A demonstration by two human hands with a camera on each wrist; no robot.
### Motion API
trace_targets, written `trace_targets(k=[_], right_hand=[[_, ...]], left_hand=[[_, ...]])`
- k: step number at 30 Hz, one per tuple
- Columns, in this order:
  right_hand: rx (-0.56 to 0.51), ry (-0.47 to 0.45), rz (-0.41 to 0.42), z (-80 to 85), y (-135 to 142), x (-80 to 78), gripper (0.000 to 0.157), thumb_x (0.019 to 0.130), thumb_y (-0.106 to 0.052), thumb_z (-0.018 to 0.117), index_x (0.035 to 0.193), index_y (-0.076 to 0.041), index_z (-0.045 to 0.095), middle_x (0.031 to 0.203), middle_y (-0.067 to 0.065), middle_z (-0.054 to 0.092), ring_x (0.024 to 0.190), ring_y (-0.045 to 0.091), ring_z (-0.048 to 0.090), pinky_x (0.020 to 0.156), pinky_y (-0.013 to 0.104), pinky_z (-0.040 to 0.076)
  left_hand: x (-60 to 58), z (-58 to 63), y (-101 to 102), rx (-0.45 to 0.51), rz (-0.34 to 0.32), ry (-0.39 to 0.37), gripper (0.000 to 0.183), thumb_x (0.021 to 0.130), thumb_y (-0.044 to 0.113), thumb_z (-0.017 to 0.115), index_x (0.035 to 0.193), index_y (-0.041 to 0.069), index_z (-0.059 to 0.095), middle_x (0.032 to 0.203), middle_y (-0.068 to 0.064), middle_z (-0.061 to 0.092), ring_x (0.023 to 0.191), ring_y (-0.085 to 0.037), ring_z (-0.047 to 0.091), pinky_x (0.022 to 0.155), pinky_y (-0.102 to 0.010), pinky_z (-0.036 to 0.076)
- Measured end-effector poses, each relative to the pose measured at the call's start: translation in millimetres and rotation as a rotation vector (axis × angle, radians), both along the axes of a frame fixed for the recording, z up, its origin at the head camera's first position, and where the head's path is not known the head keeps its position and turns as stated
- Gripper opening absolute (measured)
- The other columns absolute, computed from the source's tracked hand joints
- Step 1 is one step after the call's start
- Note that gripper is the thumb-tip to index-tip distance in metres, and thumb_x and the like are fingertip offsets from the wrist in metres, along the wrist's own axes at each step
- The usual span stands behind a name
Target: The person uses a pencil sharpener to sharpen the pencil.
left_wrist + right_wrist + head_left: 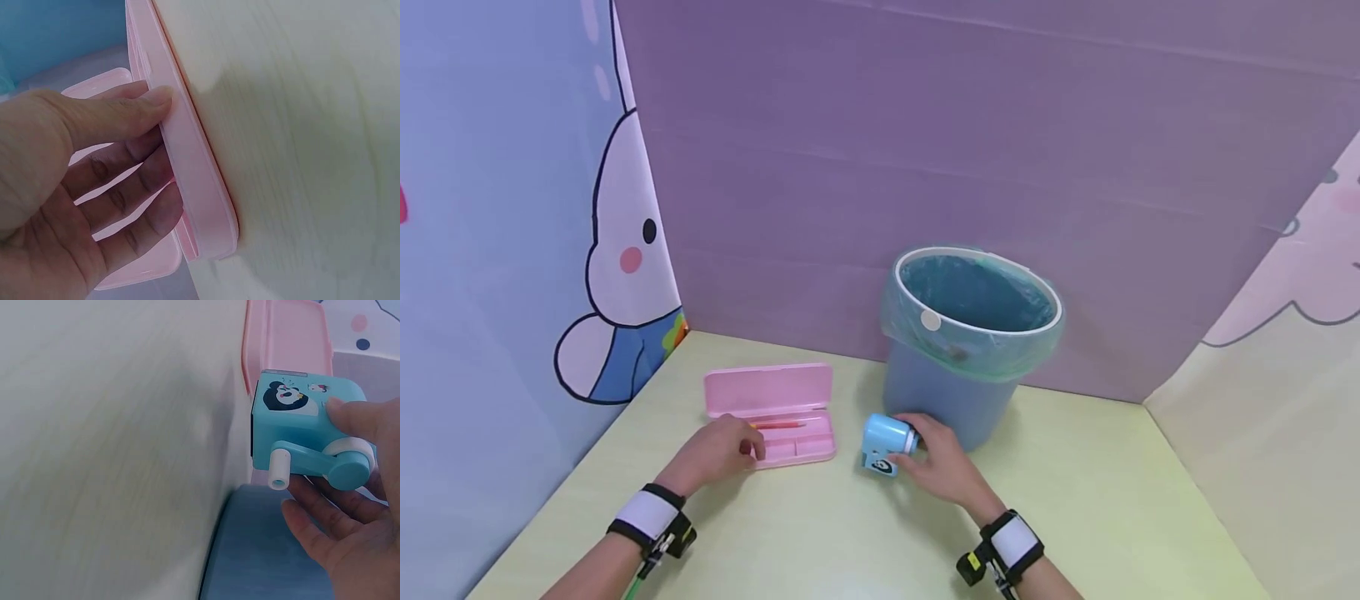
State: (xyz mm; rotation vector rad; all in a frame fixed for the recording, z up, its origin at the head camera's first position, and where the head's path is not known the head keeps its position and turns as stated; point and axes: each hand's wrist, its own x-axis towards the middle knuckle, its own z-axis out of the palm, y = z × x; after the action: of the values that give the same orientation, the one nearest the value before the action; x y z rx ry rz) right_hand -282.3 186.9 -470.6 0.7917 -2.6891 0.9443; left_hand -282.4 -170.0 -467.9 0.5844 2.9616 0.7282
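An open pink pencil case (796, 457) lies on the table with its lid tilted back. An orange-red pencil (781, 425) rests inside it. My left hand (722, 450) pinches the case's near wall at the left end. In the left wrist view, the thumb lies against the outer side of the pencil case (197, 169), with the other fingers behind that wall. My right hand (942, 467) grips a light-blue crank pencil sharpener (883, 437) between thumb and fingers. The sharpener (294, 428) shows a panda picture, and its crank with a white knob faces the right wrist camera.
A blue waste bin (940, 396) with a green liner and white rim stands behind my right hand, close to the purple back wall (850, 167). Cartoon-printed walls border the pale wooden table (1112, 500) on the left and right.
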Motion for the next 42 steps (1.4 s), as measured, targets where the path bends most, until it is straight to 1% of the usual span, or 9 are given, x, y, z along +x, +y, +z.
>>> trace_targets(k=[4, 8, 10, 13, 19, 27, 31, 35, 42], right_hand=[[-0.004, -0.012, 0.005, 5.4, 9, 4.4, 0.051, 0.084, -0.027, 0.076, 0.129, -0.013, 0.057, 0.122, 0.000, 0.060, 0.105, 0.015, 0.056, 0.089, 0.044, 0.050], [-0.011, -0.035, -0.004, 6.7, 23, 10.2, 0.050, 0.083, -0.025, 0.077, 0.128, -0.014, 0.057, 0.120, -0.004, 0.060, 0.103, 0.011, 0.056, 0.088, 0.038, 0.051], [-0.007, -0.047, -0.002, 3.7, 32, 14.3, 0.050, 0.083, -0.025, 0.077, 0.128, -0.014, 0.057, 0.118, -0.006, 0.060, 0.101, 0.010, 0.057, 0.085, 0.034, 0.052], [-0.016, -0.066, 0.017, -3.5, 43, 20.3, 0.050, 0.083, -0.026, 0.077, 0.127, -0.014, 0.058, 0.116, -0.008, 0.061, 0.098, 0.009, 0.057, 0.082, 0.033, 0.052], [-0.033, -0.061, 0.080, -13.7, 50, 23.9, 0.052, 0.083, -0.025, 0.077, 0.129, -0.016, 0.057, 0.113, -0.010, 0.060, 0.093, 0.009, 0.058, 0.079, 0.030, 0.052], [-0.042, -0.063, 0.079, -17.4, 57, 26.4, 0.054, 0.082, -0.024, 0.078, 0.131, -0.017, 0.056, 0.120, -0.007, 0.060, 0.098, 0.010, 0.058, 0.079, 0.030, 0.053], [-0.055, -0.079, 0.084, -18.9, 57, 26.4, 0.055, 0.083, -0.024, 0.078, 0.132, -0.017, 0.055, 0.122, -0.007, 0.060, 0.098, 0.011, 0.058, 0.079, 0.030, 0.053], [-0.065, -0.088, 0.080, -20.8, 57, 26.4, 0.055, 0.083, -0.025, 0.077, 0.132, -0.017, 0.055, 0.122, -0.007, 0.060, 0.098, 0.011, 0.058, 0.079, 0.030, 0.053], [-0.083, -0.119, 0.069, -21.8, 58, 28.1, 0.056, 0.083, -0.025, 0.077, 0.133, -0.018, 0.054, 0.123, -0.006, 0.060, 0.097, 0.012, 0.059, 0.078, 0.031, 0.053]], left_hand=[[0.8, 4.1, 4, 0.017, -0.044, 0.023, 0.017, 0.080, 0.001, 0.074, 0.080, 0.018, 0.072, 0.077, 0.004, 0.064, 0.071, -0.016, 0.053, 0.069, -0.035, 0.048], [-1.4, 5.1, 9, 0.020, -0.090, 0.042, 0.017, 0.080, 0.001, 0.074, 0.079, 0.018, 0.071, 0.076, 0.004, 0.063, 0.070, -0.015, 0.052, 0.068, -0.034, 0.047], [-1.7, 3.5, 14, 0.016, -0.107, 0.032, 0.017, 0.080, 0.002, 0.074, 0.079, 0.019, 0.071, 0.076, 0.005, 0.062, 0.070, -0.014, 0.052, 0.069, -0.033, 0.046], [-0.7, 0.4, 20, 0.011, -0.116, 0.013, 0.017, 0.080, 0.003, 0.075, 0.079, 0.020, 0.071, 0.076, 0.005, 0.062, 0.071, -0.014, 0.052, 0.069, -0.033, 0.045], [-1.9, 0.6, 19, -0.004, -0.148, 0.040, 0.018, 0.079, 0.003, 0.075, 0.078, 0.020, 0.070, 0.075, 0.007, 0.061, 0.071, -0.013, 0.050, 0.069, -0.034, 0.046], [-5.7, 1.3, 23, -0.001, -0.135, 0.004, 0.016, 0.080, 0.005, 0.076, 0.080, 0.020, 0.072, 0.074, 0.006, 0.058, 0.070, -0.013, 0.051, 0.068, -0.032, 0.045], [-4.6, 1.9, 22, 0.000, -0.141, 0.025, 0.017, 0.080, 0.003, 0.075, 0.079, 0.019, 0.072, 0.073, 0.007, 0.057, 0.069, -0.012, 0.050, 0.067, -0.031, 0.045], [-5.0, 0.7, 21, 0.008, -0.140, 0.022, 0.017, 0.080, 0.003, 0.075, 0.079, 0.020, 0.072, 0.071, 0.008, 0.056, 0.068, -0.011, 0.050, 0.066, -0.030, 0.044], [-4.5, 1.1, 22, 0.010, -0.163, 0.042, 0.017, 0.080, 0.002, 0.074, 0.079, 0.019, 0.071, 0.070, 0.007, 0.055, 0.067, -0.011, 0.049, 0.064, -0.029, 0.043]])
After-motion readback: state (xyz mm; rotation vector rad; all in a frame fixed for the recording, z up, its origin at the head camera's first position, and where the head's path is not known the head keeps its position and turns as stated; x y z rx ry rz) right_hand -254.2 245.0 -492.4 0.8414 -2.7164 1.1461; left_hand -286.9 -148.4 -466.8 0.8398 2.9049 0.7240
